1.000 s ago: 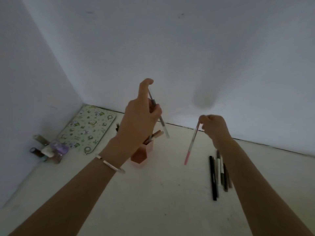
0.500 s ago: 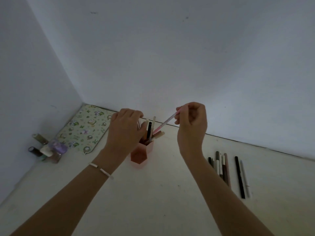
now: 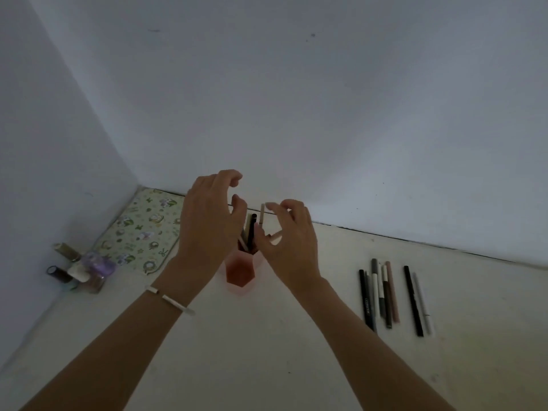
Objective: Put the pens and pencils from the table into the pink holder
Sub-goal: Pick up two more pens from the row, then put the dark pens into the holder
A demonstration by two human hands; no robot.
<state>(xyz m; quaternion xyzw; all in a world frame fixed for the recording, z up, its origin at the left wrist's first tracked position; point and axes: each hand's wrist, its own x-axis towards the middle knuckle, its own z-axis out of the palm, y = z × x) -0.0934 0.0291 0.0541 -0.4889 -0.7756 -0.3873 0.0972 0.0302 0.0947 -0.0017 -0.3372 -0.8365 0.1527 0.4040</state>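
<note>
My left hand (image 3: 209, 229) and my right hand (image 3: 289, 241) hover on either side of the pink hexagonal plastic holder (image 3: 240, 269), fingers spread and curled, both grips released and holding nothing. The holder stands upright on the pale matte surface (image 3: 267, 351) near its back edge, translucent at the rim and deeper red-pink lower down. Several slim pens stand in it (image 3: 252, 229): a black one, a cream one, and a pale one leaning toward my right hand; my fingers hide their lower parts.

Toward the right side of the surface, well apart from the holder, a row of loose pens and pencils (image 3: 382, 295) lies flat, roughly parallel: black, grey, white and dusty-pink barrels close together, then a long black pen (image 3: 412, 301) and a thin pale grey one (image 3: 422, 304) just beside it. One black barrel carries white lettering too small to read.

On my left wrist sits a thin silvery metal bangle (image 3: 170, 299). In the back left corner lies a flat green patterned pouch (image 3: 142, 232) printed with small cartoon figures, and beside it a cluster of small glossy bottles (image 3: 80, 269).
</note>
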